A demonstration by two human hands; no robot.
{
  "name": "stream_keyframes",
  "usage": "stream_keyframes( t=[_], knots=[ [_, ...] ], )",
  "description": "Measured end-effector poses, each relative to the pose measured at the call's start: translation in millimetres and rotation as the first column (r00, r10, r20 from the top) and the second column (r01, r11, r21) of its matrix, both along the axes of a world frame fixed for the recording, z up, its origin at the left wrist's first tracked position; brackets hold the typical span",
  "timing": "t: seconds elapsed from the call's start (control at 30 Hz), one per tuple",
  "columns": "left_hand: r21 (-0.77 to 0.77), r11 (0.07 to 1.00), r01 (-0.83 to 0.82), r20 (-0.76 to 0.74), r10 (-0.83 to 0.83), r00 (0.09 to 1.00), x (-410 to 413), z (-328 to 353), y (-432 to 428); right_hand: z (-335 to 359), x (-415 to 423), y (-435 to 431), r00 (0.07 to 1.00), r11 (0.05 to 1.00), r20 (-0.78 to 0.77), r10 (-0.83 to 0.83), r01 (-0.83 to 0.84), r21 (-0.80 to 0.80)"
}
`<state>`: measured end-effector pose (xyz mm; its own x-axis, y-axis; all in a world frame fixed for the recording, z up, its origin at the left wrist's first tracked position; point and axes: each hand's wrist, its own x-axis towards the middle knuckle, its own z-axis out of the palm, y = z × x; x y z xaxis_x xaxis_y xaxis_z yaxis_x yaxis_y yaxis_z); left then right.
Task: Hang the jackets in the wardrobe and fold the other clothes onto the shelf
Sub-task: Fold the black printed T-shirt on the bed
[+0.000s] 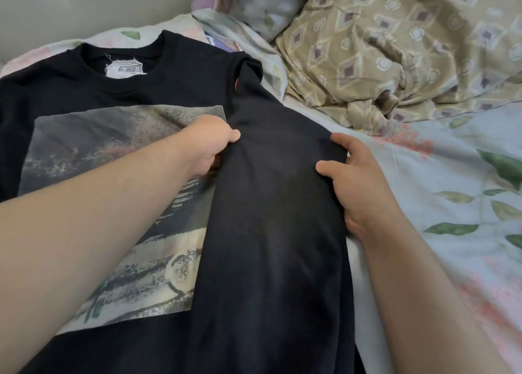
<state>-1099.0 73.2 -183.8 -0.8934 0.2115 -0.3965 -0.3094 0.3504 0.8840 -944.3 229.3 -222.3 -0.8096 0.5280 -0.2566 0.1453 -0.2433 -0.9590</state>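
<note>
Looked down on a bed [452, 176] under a flowered sheet. Found a black T-shirt [70, 91] spread on it at left and centre, front up, collar toward 12 o'clock, hem toward 6, long axis along that 12-to-6 line. Noted a crumpled beige patterned pillow [395, 49] well apart at 1 to 2 o'clock. Saw no wardrobe and no shelf.

Found the shirt's 3 o'clock side already turned over onto the front as a long folded panel [271, 232], parallel to the long axis and covering the right edge of the grey print [99, 147]. Found the 9 o'clock side flat, unfolded, running out of view.

Found the right grip [361, 187] at the panel's 3 o'clock edge, thumb on top of the cloth, fingers curled over the crease, clenched on the T-shirt. Found the left grip [209, 145] at the panel's 9 o'clock edge, near the print's upper corner, thumb pressed on the cloth, fingers tucked beneath, pinching the T-shirt as well. Spotted a small pale label [124, 68] inside the collar.

Judged the fold half done. Judged the unfolded side to lie toward 9 o'clock from both grips, nearer the left grip, and the coming move to call for a matching fold along the same 12-to-6 line, carried toward 3 o'clock. Judged the thin cloth likely to bunch at the crease on release.
</note>
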Motion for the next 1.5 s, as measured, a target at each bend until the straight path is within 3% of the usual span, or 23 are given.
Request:
stream_keyframes(
  t=[0.1,0.3,0.4,0.63,0.7,0.77,0.87,0.97,1.07,1.13,1.2,1.3,1.5],
  knots=[
    [0.109,0.99,-0.089,0.07,0.082,0.994,10.7,2.0,-6.9,-4.6,-0.7,-2.7,1.0,0.999,-0.014,0.028,-0.027,0.046],
    [-0.076,0.992,0.101,0.191,-0.085,0.978,107.6,2.9,-78.0,-13.6,-4.8,-2.3,1.0,0.995,-0.007,-0.007,0.008,0.104],
    [0.01,0.955,0.296,0.351,-0.28,0.894,157.6,6.5,-111.6,-13.3,-5.2,-4.9,1.0,0.984,-0.012,-0.026,0.027,0.177],
    [0.084,0.769,0.634,0.37,-0.615,0.696,217.6,-7.6,-147.2,-19.1,2.4,-20.0,0.999,0.9,-0.034,-0.04,0.051,0.434],
    [0.08,0.812,0.578,0.351,-0.566,0.746,228.2,-12.0,-154.6,-21.7,3.4,-20.2,0.998,0.887,-0.022,-0.055,0.059,0.458],
    [0.056,0.922,0.382,0.341,-0.378,0.861,235.0,-11.4,-171.1,-17.9,4.3,-25.2,0.998,0.889,0.021,-0.053,0.038,0.456],
    [-0.004,0.987,0.158,0.276,-0.151,0.949,238.5,-5.6,-199.2,-7.6,8.7,-32.2,0.991,0.906,0.127,-0.035,-0.022,0.423],
    [-0.039,0.994,0.097,0.294,-0.082,0.952,245.6,0.5,-229.2,13.7,22.6,-37.8,0.972,0.947,0.233,0.009,-0.083,0.31],
    [-0.09,0.971,0.22,0.41,-0.165,0.897,260.1,6.9,-243.6,28.7,43.0,-55.1,0.963,0.959,0.271,0.005,-0.081,0.273],
    [-0.085,0.967,0.241,0.389,-0.19,0.901,267.6,9.1,-247.2,33.1,62.4,-76.2,0.957,0.967,0.285,-0.058,-0.017,0.256],
    [-0.057,0.983,0.177,0.345,-0.147,0.927,269.3,15.4,-246.8,36.3,81.7,-98.6,0.946,0.967,0.31,-0.089,0.007,0.255],
    [0.03,1.0,0.008,0.308,-0.017,0.951,266.2,24.9,-255.9,42.2,107.3,-132.0,0.919,0.908,0.393,0.023,-0.184,0.376],
    [0.239,0.969,-0.064,0.184,0.02,0.983,270.4,45.6,-314.5,55.3,130.9,-193.7,0.924,0.989,0.355,0.146,-0.138,-0.049]
  ],
)
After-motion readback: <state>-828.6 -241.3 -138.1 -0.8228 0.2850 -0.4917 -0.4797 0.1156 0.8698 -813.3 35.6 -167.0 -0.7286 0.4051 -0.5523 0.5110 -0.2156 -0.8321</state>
